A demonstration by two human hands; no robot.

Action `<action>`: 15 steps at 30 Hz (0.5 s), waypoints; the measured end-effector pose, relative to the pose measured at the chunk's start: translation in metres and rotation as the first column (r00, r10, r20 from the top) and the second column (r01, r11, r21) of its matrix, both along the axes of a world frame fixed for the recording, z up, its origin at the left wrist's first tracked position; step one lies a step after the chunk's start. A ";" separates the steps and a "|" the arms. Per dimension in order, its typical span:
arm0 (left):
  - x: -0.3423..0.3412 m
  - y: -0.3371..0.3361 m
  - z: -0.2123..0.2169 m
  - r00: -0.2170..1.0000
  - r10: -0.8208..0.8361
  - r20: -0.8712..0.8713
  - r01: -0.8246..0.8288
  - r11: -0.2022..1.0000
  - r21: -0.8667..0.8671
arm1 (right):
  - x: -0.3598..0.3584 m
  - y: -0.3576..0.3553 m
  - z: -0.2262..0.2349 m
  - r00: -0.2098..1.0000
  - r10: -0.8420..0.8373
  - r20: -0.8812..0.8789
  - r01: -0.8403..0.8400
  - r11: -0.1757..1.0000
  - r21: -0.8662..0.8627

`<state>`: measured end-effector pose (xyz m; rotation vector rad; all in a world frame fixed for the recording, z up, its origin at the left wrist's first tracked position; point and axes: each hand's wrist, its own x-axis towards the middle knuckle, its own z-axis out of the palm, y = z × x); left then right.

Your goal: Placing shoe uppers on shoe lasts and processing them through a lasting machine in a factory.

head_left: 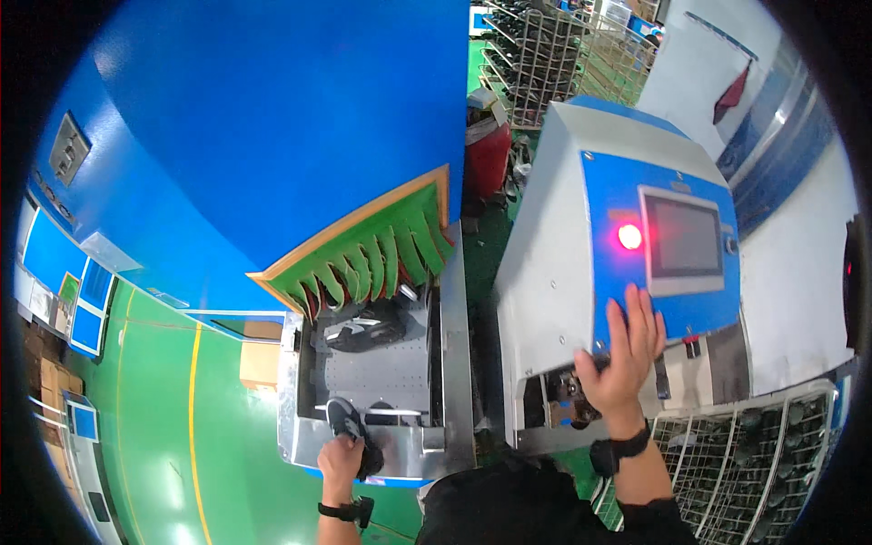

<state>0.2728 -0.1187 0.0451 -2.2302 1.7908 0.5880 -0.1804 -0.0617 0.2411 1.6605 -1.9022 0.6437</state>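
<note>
My left hand (pixel 340 456) is closed on a dark sneaker (pixel 345 419) with pale trim, at the near end of a grey perforated conveyor (pixel 372 372). Beside it is another dark shoe shape, partly hidden by the hand. Farther along the conveyor, a black sneaker (pixel 363 331) with light stripes lies on its side, close to the green strip curtain (pixel 368 263) of a large blue machine. My right hand (pixel 624 356) rests with its fingers stretched out on the lower part of a blue control panel (pixel 618 313). Above its fingertips a red button (pixel 629 237) is lit.
A dark screen (pixel 684 236) sits in the panel of the grey machine housing (pixel 545 263). Wire racks of shoes stand at the back (pixel 536 64) and lower right (pixel 736 454). A cardboard box (pixel 260 365) is on the green floor left of the conveyor.
</note>
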 end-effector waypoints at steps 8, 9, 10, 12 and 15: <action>-0.020 -0.247 -0.130 0.886 -0.451 -0.103 0.415 0.873 -0.255 | 0.003 -0.008 -0.021 0.993 -0.061 -0.100 0.061 0.998 -0.005; -0.034 -0.264 -0.134 0.893 -0.431 -0.134 0.384 0.881 -0.277 | 0.000 -0.003 -0.024 0.991 -0.076 -0.106 0.076 0.997 -0.004; -0.047 -0.274 -0.136 0.940 -0.328 -0.090 0.310 0.936 -0.166 | -0.001 -0.003 -0.025 0.989 -0.091 -0.118 0.092 0.996 0.005; -0.078 -0.286 -0.136 0.962 -0.255 0.098 0.261 0.964 -0.051 | 0.000 0.000 -0.023 0.989 -0.093 -0.113 0.092 0.996 -0.010; -0.109 -0.250 -0.114 0.939 -0.217 -0.266 0.216 0.976 -0.035 | 0.004 -0.001 -0.016 0.988 -0.114 -0.104 0.112 0.993 -0.023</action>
